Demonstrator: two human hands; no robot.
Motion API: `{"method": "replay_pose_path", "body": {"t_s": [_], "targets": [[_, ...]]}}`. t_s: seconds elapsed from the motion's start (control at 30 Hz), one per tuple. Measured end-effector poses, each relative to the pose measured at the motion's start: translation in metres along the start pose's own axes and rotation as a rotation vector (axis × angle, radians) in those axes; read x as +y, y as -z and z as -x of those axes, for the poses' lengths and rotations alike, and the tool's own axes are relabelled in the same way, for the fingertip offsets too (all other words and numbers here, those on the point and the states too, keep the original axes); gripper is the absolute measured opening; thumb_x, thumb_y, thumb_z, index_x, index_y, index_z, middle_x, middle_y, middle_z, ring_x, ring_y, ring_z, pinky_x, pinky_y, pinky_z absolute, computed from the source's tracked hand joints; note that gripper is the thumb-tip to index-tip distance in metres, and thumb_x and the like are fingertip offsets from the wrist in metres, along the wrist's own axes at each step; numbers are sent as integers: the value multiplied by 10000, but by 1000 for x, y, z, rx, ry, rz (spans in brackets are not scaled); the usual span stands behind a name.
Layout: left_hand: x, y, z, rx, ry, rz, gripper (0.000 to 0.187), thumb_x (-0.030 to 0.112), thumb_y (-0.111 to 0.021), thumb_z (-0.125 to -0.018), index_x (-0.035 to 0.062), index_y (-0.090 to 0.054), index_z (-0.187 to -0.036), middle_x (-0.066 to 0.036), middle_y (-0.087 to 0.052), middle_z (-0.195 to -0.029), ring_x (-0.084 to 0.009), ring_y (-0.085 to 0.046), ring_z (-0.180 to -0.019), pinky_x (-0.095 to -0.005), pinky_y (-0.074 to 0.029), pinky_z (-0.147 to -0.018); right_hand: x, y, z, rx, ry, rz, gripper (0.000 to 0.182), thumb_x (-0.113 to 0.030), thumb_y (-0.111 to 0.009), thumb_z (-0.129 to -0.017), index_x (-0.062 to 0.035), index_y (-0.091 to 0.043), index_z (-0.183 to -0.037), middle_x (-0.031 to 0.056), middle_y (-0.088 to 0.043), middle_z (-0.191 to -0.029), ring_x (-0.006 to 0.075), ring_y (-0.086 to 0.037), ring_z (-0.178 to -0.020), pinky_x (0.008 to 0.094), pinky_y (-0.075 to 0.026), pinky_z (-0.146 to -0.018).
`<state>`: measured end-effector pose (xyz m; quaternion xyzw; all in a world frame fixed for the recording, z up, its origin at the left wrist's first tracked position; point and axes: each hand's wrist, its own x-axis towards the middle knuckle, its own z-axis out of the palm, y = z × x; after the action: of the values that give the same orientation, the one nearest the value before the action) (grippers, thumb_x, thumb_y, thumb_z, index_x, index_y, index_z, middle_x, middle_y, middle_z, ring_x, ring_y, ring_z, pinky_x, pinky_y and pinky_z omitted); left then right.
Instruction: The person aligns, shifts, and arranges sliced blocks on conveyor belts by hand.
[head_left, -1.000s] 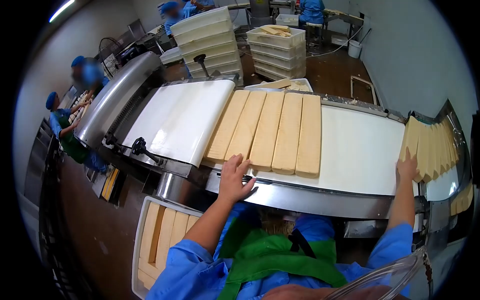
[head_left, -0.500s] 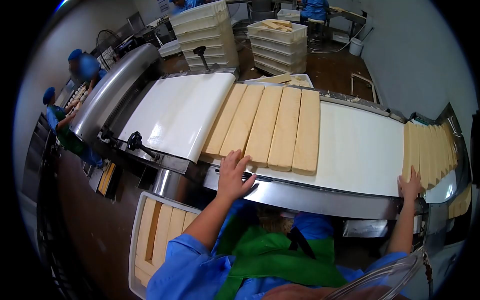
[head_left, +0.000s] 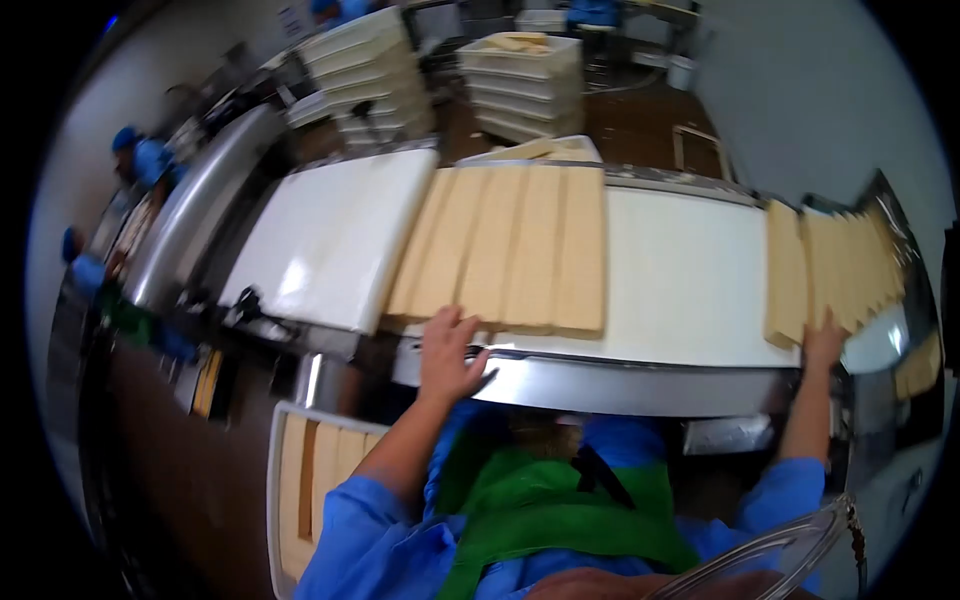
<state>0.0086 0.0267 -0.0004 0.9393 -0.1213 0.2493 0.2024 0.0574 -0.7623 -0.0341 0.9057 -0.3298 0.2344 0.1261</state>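
Several long pale-yellow dough bars lie side by side across a white conveyor belt. My left hand rests at their near ends, fingers apart, at the metal edge of the belt. At the right end of the belt stands a row of more bars, packed close and partly leaning. My right hand touches the near ends of that row, its fingers pointing up along the bars. The image is somewhat blurred.
A smooth white upper belt and a metal roller housing are at the left. Stacked crates stand behind. A tray of bars is at lower left. Two co-workers stand at far left.
The view has shifted, so the belt and bars appear further left. At the right row, a bar at the left now stands a little apart, and my right hand is over the bars' near ends.
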Motion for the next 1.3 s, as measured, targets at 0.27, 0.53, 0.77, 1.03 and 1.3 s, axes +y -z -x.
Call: {"method": "replay_pose_path", "body": {"t_s": [0.27,0.53,0.77,1.03,1.3], "targets": [[3,5,-1,-38,-2,-61,548,208,-719,-791,61,-608,-1307,-222,-501,-1453,-431,-439,-1374,-533,-333,-1153,9,93,-9,-145,-180,-144,726,-490,-751,-799,-162,-572,-1422,215,-638,-1316,401,-604,-1243,492,-528,-993],[1,5,-1,-13,-23,-34,524,167,-690,-815,30,-593,-1312,-241,-492,-1463,-439,-451,-1361,-529,-345,-1138,-13,59,-27,-209,-354,-166,832,-549,-741,-798,-166,-488,-1492,247,-619,-1339,380,-624,-1228,478,-537,-999],[4,7,1,3,10,-22,508,191,-667,-836,27,-590,-1311,-245,-496,-1458,-436,-455,-1358,-529,-347,-1134,48,72,-48,-494,-465,-706,927,-658,-686,-783,-112,-471,-1500,240,-656,-1300,344,-644,-1218,462,-533,-978],[0,6,0,6,-30,-36,528,248,-648,-850,24,-580,-1324,-239,-498,-1469,-452,-430,-1393,-539,-322,-1165,12,43,-69,-285,-326,-196,824,-511,-751,-791,-120,-505,-1472,227,-620,-1369,405,-608,-1250,474,-506,-1042],[-5,1,-1,19,-29,-10,560,272,-641,-848,17,-563,-1341,-252,-496,-1459,-453,-447,-1375,-537,-336,-1152,31,-8,-71,-101,-123,-274,763,-417,-755,-827,-71,-510,-1461,199,-651,-1325,385,-633,-1201,462,-531,-983]]}}
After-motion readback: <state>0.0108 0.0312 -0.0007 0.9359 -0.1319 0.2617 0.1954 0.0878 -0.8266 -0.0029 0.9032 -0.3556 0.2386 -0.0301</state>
